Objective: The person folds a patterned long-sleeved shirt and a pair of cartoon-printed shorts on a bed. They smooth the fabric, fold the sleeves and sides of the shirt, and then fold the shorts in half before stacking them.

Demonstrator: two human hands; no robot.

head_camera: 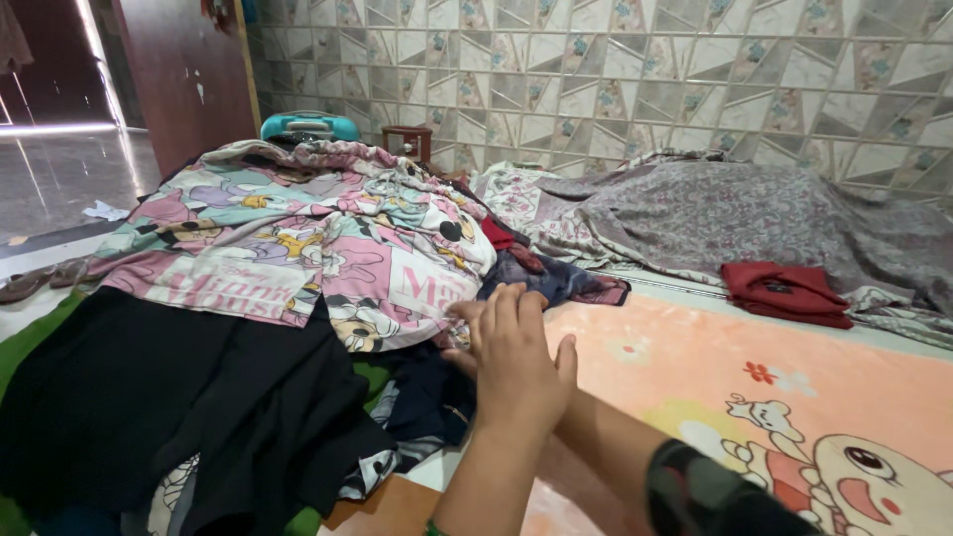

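The left hand (pixel 516 362) stands upright with its 5 fingers spread loosely, palm turned away from the camera, gripping nothing. Its fingertips reach the lower edge of a pink and white cartoon-printed cotton sheet (pixel 298 238), which lies heaped over a pile of clothes. The right hand (pixel 459 320) is almost wholly hidden behind the left one; only a few fingers show past it, lying against the fabric, and whether they pinch the cloth or merely rest on it I cannot tell.

The printed sheet lies ahead of the hands and to their left, its long axis running from the far left towards the near right, so that its nearest corner comes right up to the fingers. The hidden right hand is the one in closer contact with that corner; the left hand is just in front of it, nearer the camera.

A dark navy garment (pixel 427 397) lies crumpled directly below the hands, and a wide black cloth (pixel 149 397) spreads out to the left of it. A folded red garment (pixel 784 293) rests well apart to the right, on the peach fleece blanket with cartoon animals (pixel 695 377). A grey patterned bedspread (pixel 735 213) lies behind, against the tiled wall (pixel 635 69).
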